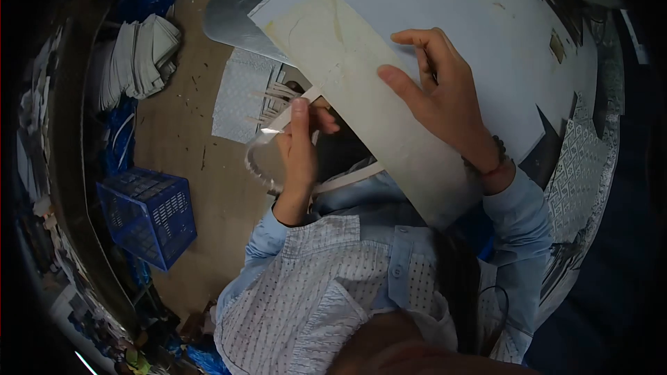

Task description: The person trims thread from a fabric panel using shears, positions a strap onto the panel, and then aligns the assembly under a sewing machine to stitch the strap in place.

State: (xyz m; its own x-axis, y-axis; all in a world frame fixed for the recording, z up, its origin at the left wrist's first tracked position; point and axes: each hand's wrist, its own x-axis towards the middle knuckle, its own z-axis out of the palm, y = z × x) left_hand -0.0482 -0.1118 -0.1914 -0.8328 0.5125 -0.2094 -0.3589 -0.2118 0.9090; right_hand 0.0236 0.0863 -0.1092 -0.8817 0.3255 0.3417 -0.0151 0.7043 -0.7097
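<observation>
Between the thumb and fingers of my left hand [300,149] is a narrow pale strip [279,119], pinched near the edge of the table. A shiny, looped part [256,160] hangs beside it on the left. My right hand [448,90] is over a long cream panel [375,104], its thumb and fingers apart and nothing in them. That panel lies slanted across a large white sheet [486,21], and its lower end reaches toward my body. Another pale strip [351,177] crosses my lap below the panel.
A blue plastic crate [149,215] stands on the floor at left. Beyond it is a stack of pale sheets [142,55]. A patterned sheet [242,94] lies on the floor below the table, and patterned material [577,160] hangs at right.
</observation>
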